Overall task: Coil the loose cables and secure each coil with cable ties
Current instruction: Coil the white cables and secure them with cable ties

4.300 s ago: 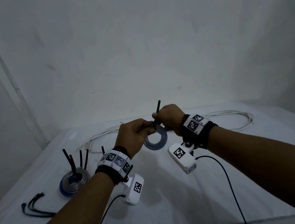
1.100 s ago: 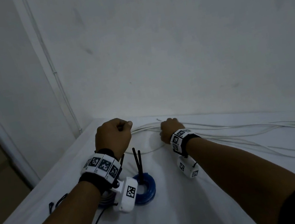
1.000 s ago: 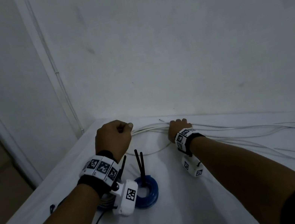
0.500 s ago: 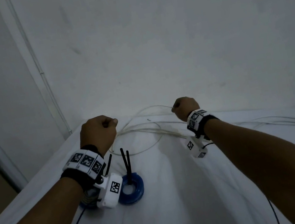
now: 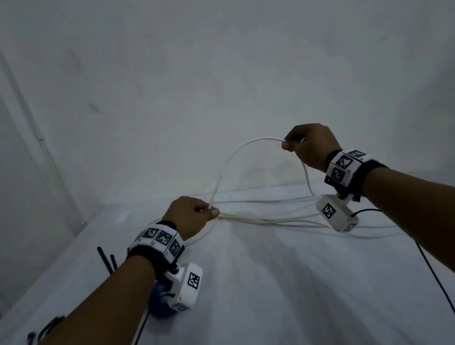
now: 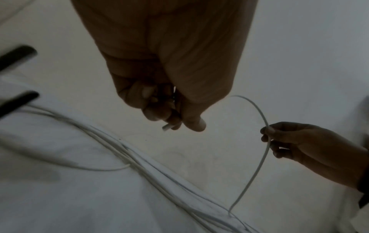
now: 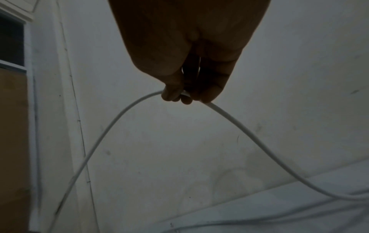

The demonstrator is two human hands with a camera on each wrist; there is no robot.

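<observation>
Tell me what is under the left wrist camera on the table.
A blue coil shows partly beneath the left wrist camera. Most of it is covered, so its ties cannot be seen there.

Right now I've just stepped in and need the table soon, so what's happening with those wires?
A person is starting to coil a white cable. The left hand grips it low over the white-covered table; the right hand pinches it higher, lifting an arch between them. The rest lies loose on the table. A blue coil with black cable ties sits under the left wrist.

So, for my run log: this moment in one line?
left hand grips white cable end | right hand lifts loop | rest on table
</observation>
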